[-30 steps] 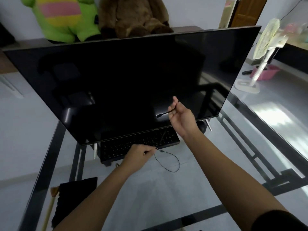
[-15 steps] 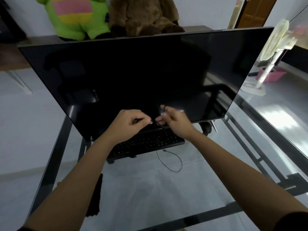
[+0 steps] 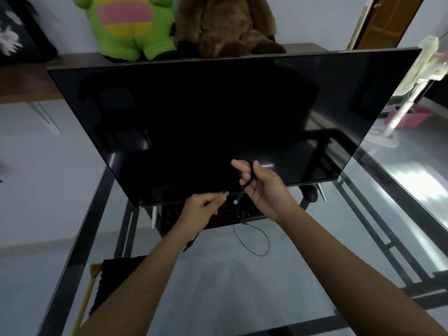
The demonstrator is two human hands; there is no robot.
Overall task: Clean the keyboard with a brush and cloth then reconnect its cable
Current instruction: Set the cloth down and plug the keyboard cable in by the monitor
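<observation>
A black keyboard (image 3: 225,213) lies on a glass surface (image 3: 242,287) under a large dark screen (image 3: 218,122). Both forearms reach forward above it. The right hand (image 3: 260,187) curls its fingers (image 3: 238,166) around a thin black cable (image 3: 249,177), plug hanging down. The left hand (image 3: 202,210), just beside the plug, is pinched narrow on another cable end.

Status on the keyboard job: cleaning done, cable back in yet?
Cleaning looks finished: the brush and dark cloth lie set aside at the glass table's left edge. In hand: the right hand holds a looped black cable, its plug end hanging free, the left hand pinched beside it. Left: plugging it in; the keyboard sits under the monitor.
</observation>
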